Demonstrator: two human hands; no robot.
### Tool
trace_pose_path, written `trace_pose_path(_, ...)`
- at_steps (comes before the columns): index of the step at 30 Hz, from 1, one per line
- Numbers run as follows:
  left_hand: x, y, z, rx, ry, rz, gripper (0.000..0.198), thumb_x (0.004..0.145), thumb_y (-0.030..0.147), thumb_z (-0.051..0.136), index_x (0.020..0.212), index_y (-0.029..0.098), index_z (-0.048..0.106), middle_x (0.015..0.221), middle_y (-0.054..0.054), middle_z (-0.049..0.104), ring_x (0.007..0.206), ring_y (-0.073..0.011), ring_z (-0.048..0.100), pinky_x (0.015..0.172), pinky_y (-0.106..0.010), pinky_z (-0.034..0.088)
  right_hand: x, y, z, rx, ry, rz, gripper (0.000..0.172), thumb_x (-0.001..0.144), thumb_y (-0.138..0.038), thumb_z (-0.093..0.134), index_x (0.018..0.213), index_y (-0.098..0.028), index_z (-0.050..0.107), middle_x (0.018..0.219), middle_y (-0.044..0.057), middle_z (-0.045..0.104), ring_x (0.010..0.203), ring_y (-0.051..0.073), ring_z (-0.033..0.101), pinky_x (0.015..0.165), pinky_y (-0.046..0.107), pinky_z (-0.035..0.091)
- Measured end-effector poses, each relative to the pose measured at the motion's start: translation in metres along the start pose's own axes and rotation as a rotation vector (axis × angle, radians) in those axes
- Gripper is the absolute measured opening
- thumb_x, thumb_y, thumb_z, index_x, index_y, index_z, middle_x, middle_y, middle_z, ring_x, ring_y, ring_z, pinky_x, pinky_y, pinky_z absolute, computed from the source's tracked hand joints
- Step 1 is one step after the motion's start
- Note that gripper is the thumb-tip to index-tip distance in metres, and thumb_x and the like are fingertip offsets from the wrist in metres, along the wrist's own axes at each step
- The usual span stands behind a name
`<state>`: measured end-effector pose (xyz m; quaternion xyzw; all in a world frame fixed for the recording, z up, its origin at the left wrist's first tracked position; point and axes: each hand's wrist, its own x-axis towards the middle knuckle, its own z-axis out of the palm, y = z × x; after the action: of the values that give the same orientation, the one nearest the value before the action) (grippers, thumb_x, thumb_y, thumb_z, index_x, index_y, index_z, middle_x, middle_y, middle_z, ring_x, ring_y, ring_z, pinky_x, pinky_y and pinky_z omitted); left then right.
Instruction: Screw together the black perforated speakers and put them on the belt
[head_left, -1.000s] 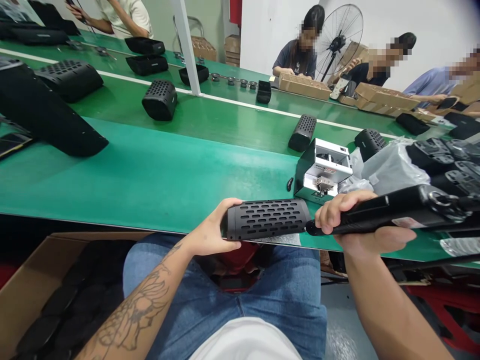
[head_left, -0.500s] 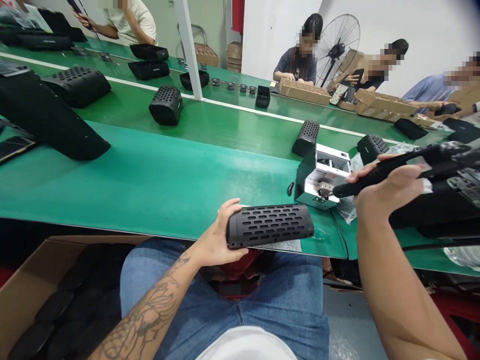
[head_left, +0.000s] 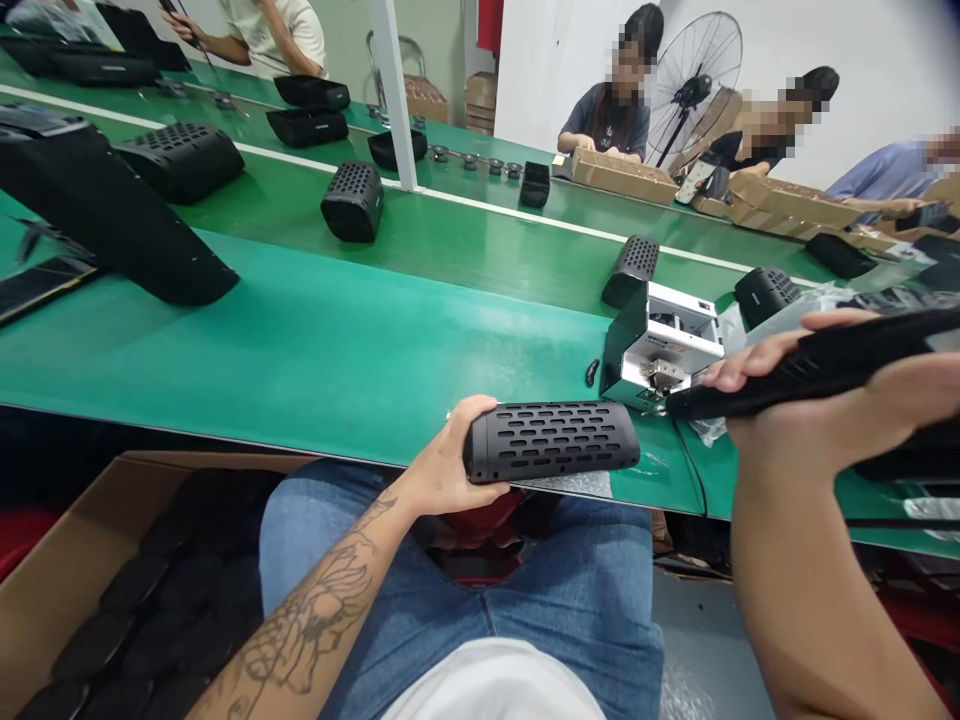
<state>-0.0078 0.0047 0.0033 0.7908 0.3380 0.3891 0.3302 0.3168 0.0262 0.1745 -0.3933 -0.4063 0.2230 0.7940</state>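
My left hand [head_left: 442, 462] is wrapped round the left end of a black speaker housing [head_left: 559, 442] with rows of slots. The housing lies on its long side at the front edge of the green bench, slotted face up. My right hand [head_left: 814, 405] grips a black electric screwdriver [head_left: 847, 362], held nearly level. Its front end is at the metal outlet of a white and black screw feeder [head_left: 666, 345]; I cannot make out whether the bit touches it. A small black part [head_left: 592, 372] lies left of the feeder.
More black speaker housings [head_left: 352, 202] stand on the green conveyor [head_left: 480, 245] behind the bench. A large black piece [head_left: 127, 210] leans in from the left. Below left is a carton [head_left: 75, 560] of dark parts. A white post [head_left: 395, 95] rises mid-view. Several people work across the line.
The view has shifted a little. The screwdriver's front end sits slightly lower against the feeder and its rear has swung toward me. My left hand still holds the speaker housing in place.
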Motion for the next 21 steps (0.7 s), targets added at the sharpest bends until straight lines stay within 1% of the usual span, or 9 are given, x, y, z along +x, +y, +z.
trace_pose_path(2,0.0,0.001,-0.001,-0.01,-0.001,0.004,0.104,0.069,0.028,0.088,0.155,0.027,0.031,0.155,-0.016,0.043,0.145,-0.0358,0.046,0.123,-0.055,0.04,-0.021,-0.018,0.005,0.073,-0.275,-0.025,0.073,0.067,-0.094,0.058,0.084,-0.024,0.073,0.049,0.001,0.059,0.035,0.024,0.053,0.032,0.04,0.046)
trace_pose_path(3,0.001,0.001,-0.001,-0.013,-0.002,0.005,0.104,0.069,0.029,0.088,0.156,0.027,0.03,0.155,-0.016,0.043,0.145,-0.0356,0.047,0.123,-0.054,0.04,-0.033,-0.026,0.009,0.105,-0.404,0.005,0.072,0.066,-0.091,0.064,0.088,-0.024,0.076,0.052,0.002,0.061,0.036,0.024,0.054,0.036,0.042,0.048)
trace_pose_path(4,0.001,0.0,-0.001,-0.015,-0.002,0.005,0.104,0.069,0.029,0.088,0.156,0.027,0.03,0.154,-0.016,0.044,0.144,-0.0355,0.047,0.122,-0.054,0.041,-0.045,-0.032,0.013,0.121,-0.489,0.082,0.068,0.066,-0.087,0.071,0.092,-0.025,0.077,0.056,0.003,0.064,0.039,0.025,0.057,0.041,0.043,0.051)
trace_pose_path(5,0.0,0.0,-0.001,-0.015,-0.002,0.004,0.104,0.07,0.03,0.088,0.156,0.027,0.03,0.154,-0.016,0.044,0.144,-0.0353,0.048,0.122,-0.054,0.041,-0.057,-0.035,0.017,0.133,-0.516,0.161,0.067,0.065,-0.086,0.073,0.093,-0.025,0.077,0.058,0.003,0.065,0.041,0.025,0.058,0.044,0.044,0.052)
trace_pose_path(6,0.0,0.0,-0.001,-0.016,0.002,0.005,0.104,0.07,0.03,0.089,0.156,0.027,0.03,0.154,-0.015,0.045,0.143,-0.0352,0.048,0.122,-0.054,0.041,-0.066,-0.037,0.021,0.153,-0.521,0.198,0.066,0.066,-0.086,0.074,0.093,-0.026,0.077,0.058,0.002,0.064,0.041,0.023,0.058,0.045,0.043,0.051)
trace_pose_path(9,0.0,-0.002,0.0,-0.033,0.02,0.016,0.103,0.069,0.03,0.089,0.155,0.027,0.033,0.152,-0.015,0.046,0.142,-0.0351,0.049,0.122,-0.054,0.041,-0.083,-0.033,0.033,0.176,-0.573,0.229,0.059,0.071,-0.082,0.072,0.094,-0.028,0.075,0.059,0.001,0.063,0.044,0.023,0.058,0.048,0.041,0.05)
trace_pose_path(11,0.0,-0.002,0.001,-0.045,0.029,0.022,0.103,0.069,0.031,0.089,0.155,0.027,0.033,0.152,-0.015,0.047,0.142,-0.0351,0.05,0.122,-0.054,0.042,-0.086,-0.027,0.037,0.182,-0.599,0.231,0.057,0.072,-0.08,0.073,0.096,-0.028,0.074,0.059,0.001,0.063,0.045,0.023,0.059,0.049,0.041,0.05)
trace_pose_path(15,0.001,-0.001,0.001,-0.043,0.026,0.025,0.102,0.069,0.032,0.089,0.155,0.027,0.033,0.153,-0.015,0.047,0.143,-0.0355,0.049,0.123,-0.054,0.041,-0.087,-0.018,0.041,0.206,-0.55,0.265,0.058,0.073,-0.081,0.071,0.091,-0.026,0.073,0.057,0.002,0.063,0.043,0.024,0.059,0.046,0.04,0.049)
trace_pose_path(21,0.001,0.0,0.0,-0.027,0.018,0.034,0.101,0.07,0.034,0.089,0.154,0.027,0.032,0.152,-0.015,0.046,0.142,-0.0348,0.05,0.122,-0.053,0.042,-0.092,-0.008,0.045,0.245,-0.602,0.257,0.057,0.074,-0.079,0.073,0.085,-0.024,0.072,0.057,0.001,0.062,0.041,0.021,0.058,0.042,0.036,0.049)
